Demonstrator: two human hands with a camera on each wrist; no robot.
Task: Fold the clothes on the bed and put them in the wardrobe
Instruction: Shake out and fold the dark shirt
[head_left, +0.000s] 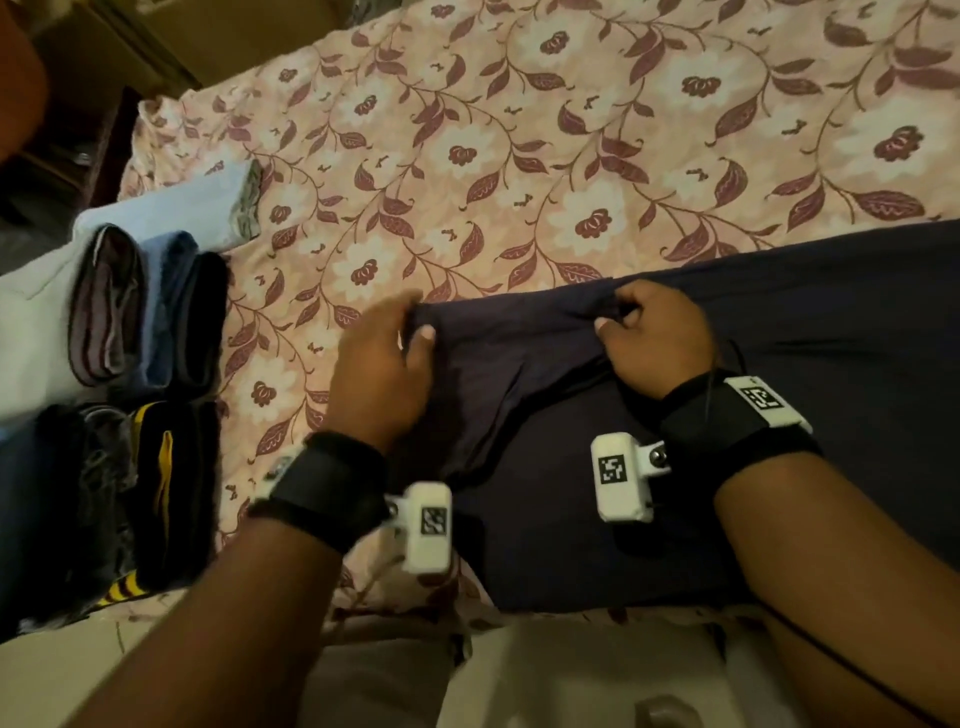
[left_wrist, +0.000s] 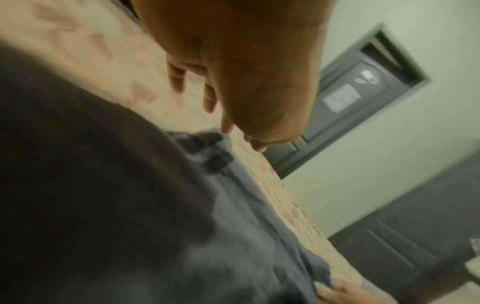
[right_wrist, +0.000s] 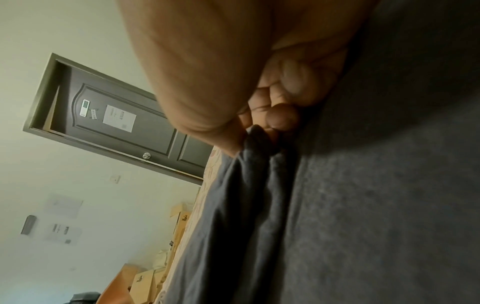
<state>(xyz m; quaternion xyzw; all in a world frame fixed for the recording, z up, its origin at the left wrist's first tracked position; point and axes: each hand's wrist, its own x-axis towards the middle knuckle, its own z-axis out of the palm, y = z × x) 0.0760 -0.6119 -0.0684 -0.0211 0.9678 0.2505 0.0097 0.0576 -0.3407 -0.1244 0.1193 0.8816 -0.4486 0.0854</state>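
Navy garment (head_left: 597, 441) lies spread on the floral bed (head_left: 519, 130); left hand (head_left: 382, 364) pinches its corner, right hand (head_left: 657, 340) grips its bunched top edge.

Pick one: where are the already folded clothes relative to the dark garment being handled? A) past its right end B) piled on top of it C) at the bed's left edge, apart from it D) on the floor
C: the head view shows the folded clothes stacked at the bed's left edge, with bare floral bedsheet between them and the dark garment, which both hands grip.
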